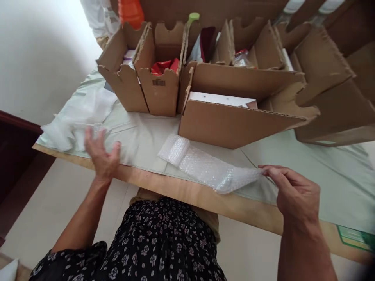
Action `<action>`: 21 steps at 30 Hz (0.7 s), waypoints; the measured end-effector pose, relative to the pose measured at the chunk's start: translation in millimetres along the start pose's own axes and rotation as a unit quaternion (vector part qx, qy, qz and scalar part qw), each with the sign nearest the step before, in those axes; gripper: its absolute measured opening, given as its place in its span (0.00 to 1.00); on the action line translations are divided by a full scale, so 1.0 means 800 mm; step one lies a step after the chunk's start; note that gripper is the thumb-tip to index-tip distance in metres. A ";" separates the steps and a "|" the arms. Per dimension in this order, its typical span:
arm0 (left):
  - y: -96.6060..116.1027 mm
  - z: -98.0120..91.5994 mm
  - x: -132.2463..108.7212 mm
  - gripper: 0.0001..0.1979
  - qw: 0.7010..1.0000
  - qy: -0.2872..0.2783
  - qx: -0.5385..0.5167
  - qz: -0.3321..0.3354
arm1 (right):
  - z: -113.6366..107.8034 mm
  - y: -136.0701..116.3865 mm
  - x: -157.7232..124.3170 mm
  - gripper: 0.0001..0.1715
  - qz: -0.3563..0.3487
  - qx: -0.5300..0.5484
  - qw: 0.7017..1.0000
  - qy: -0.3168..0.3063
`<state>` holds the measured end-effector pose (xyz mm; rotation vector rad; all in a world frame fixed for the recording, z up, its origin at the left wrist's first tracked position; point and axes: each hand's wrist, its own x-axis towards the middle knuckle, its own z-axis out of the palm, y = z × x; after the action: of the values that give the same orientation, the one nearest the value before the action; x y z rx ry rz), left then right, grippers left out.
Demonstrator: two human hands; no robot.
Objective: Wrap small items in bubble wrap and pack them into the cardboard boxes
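Observation:
A strip of bubble wrap [202, 164] lies along the front of the table, folded over at its left end. My right hand [295, 191] pinches its right end between thumb and fingers, lifting that end a little. Off to the left, my left hand [102, 154] is spread with fingers apart and somewhat blurred. It hovers by a crumpled heap of clear plastic wrapping [84, 113]; whether the fingertips touch it I cannot tell. Nothing shows in the left palm.
Cardboard file boxes [159, 93] stand in a row behind, holding packets and bags. A wider cardboard box [228, 125] with a white box [219, 98] inside sits in front of them. An orange bottle [131, 13] is at the back left. The table's wooden edge [164, 185] runs before me.

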<state>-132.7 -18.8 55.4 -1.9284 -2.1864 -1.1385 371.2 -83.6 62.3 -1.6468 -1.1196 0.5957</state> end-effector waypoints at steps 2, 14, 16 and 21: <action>0.063 0.022 -0.020 0.24 0.991 -0.065 -0.043 0.106 | -0.016 0.008 0.012 0.15 -0.012 -0.031 0.999 0.007; 0.236 0.090 -0.049 0.19 0.848 -0.328 0.002 0.417 | 0.110 -0.077 -0.064 0.24 -0.264 -0.267 0.900 -0.220; 0.217 0.104 -0.050 0.23 0.842 -0.358 0.046 0.402 | 0.142 -0.061 -0.058 0.29 -0.241 -0.299 0.886 -0.261; 0.151 0.096 -0.060 0.28 0.867 -0.350 0.065 0.347 | 0.110 -0.006 -0.051 0.29 -0.271 -0.334 0.867 -0.251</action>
<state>16.8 -22.9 37.7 -2.9816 -1.3771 -0.1728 280.3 -78.7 29.1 -1.6375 -2.2767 0.2672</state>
